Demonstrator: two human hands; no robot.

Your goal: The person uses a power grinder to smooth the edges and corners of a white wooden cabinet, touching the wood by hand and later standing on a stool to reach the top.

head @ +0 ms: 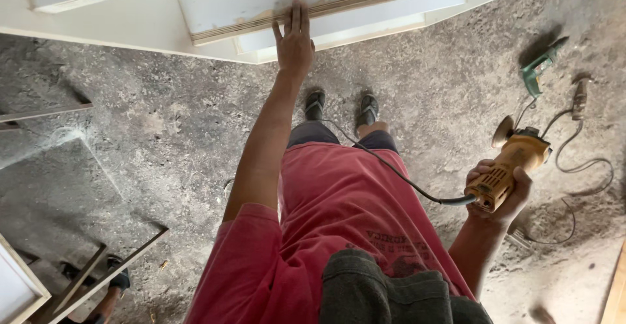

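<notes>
My left hand (295, 40) lies flat, fingers spread, on the raw layered edge of the white board (261, 1) at twelve o'clock. My right hand (502, 190) is wrapped tight round the yellow sander (512, 161) at three o'clock, held off the board, its cord (391, 167) trailing across my red shirt. By my judgement the edge is partly worked: brown plies show, with dusty smears on the white face. A green drill (538, 70) lies on the dusty floor (163, 122) at two o'clock.

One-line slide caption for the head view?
Left hand flat on white plywood panel edge; right hand grips yellow corded sander.
</notes>
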